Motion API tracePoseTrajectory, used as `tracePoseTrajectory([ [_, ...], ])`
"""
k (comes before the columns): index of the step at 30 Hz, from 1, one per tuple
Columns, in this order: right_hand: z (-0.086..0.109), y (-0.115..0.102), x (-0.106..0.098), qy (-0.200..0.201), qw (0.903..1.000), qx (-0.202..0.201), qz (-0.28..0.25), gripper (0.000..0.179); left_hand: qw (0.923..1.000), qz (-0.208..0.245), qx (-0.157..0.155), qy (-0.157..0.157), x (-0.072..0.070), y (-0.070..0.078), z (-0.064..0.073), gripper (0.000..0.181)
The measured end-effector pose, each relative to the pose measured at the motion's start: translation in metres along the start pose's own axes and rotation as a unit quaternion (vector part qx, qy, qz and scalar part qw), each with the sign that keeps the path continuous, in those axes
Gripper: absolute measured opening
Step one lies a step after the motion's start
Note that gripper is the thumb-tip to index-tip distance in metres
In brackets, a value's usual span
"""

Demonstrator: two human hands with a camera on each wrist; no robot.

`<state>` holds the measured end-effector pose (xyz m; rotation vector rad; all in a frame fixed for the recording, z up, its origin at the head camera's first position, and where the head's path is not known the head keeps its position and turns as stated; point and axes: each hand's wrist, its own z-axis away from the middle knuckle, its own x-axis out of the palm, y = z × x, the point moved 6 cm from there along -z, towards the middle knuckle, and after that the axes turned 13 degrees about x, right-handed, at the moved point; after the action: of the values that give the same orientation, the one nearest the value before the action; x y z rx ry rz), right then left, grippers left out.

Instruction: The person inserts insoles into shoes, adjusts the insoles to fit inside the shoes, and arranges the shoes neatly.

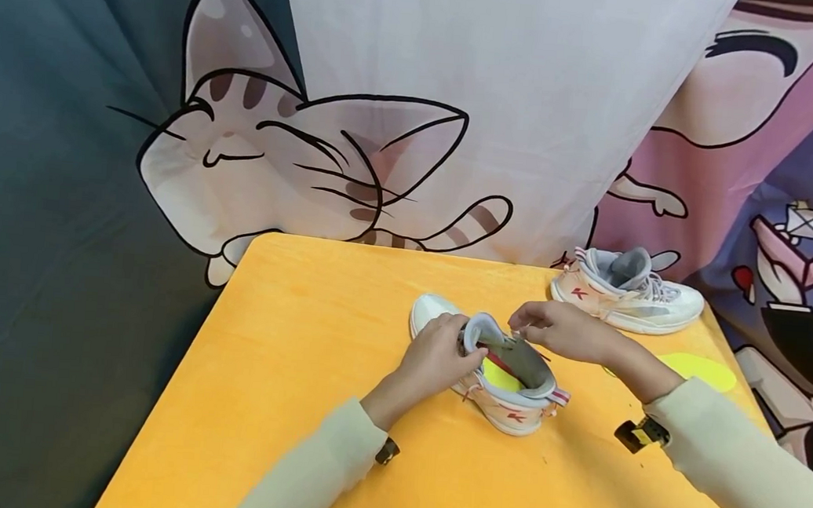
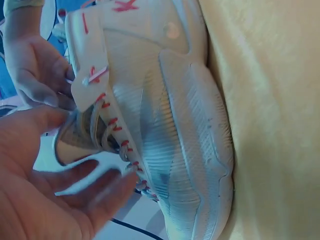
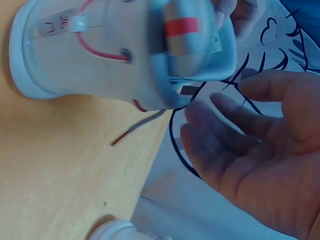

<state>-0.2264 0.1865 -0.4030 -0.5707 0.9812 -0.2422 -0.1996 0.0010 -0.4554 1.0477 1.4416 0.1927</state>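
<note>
A white and peach sneaker (image 1: 518, 421) stands upright on the table, toe pointing away to the left. Its raised tongue (image 2: 75, 142) is pinched between the thumb and fingers of my left hand (image 1: 438, 355). Inside the opening lies a yellow-green insole (image 1: 500, 376), partly hidden by the collar. My right hand (image 1: 562, 329) hovers at the far side of the opening, its fingers loosely bent and holding nothing. In the right wrist view, a loose lace end (image 3: 131, 131) sticks out beside the collar, close to those fingertips.
A matching sneaker (image 1: 646, 308) sits at the table's back right corner. In front of it lies another yellow-green insole (image 1: 703, 371), partly covered by my right forearm. The yellow table (image 1: 285, 371) ends at a printed cloth (image 1: 532, 74) behind it.
</note>
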Motion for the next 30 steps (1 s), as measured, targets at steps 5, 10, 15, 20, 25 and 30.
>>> tracePoseTrajectory([
  [5,-0.011,0.012,0.012,0.017,0.9997,0.01,0.015,0.036,0.9949,-0.081,-0.056,-0.025,0.007,-0.004,0.014,0.072],
  [10,-0.022,0.03,0.032,-0.044,0.9985,0.033,0.007,0.033,0.9917,-0.064,-0.096,-0.056,0.018,-0.004,0.024,0.096],
  [15,-0.026,0.044,0.043,-0.105,0.9896,0.059,-0.079,0.022,0.9935,-0.009,-0.098,-0.057,0.024,-0.002,0.028,0.094],
  [20,-0.021,0.047,0.046,-0.121,0.981,0.05,-0.143,0.026,0.9927,-0.004,-0.095,-0.075,0.024,0.002,0.028,0.082],
  [25,-0.015,0.046,0.052,-0.098,0.9769,0.053,-0.182,0.028,0.9927,0.004,-0.099,-0.069,0.017,0.005,0.029,0.076],
  [30,-0.014,0.039,0.057,-0.066,0.969,0.069,-0.228,0.029,0.9912,0.058,-0.115,-0.028,0.009,-0.001,0.029,0.079],
])
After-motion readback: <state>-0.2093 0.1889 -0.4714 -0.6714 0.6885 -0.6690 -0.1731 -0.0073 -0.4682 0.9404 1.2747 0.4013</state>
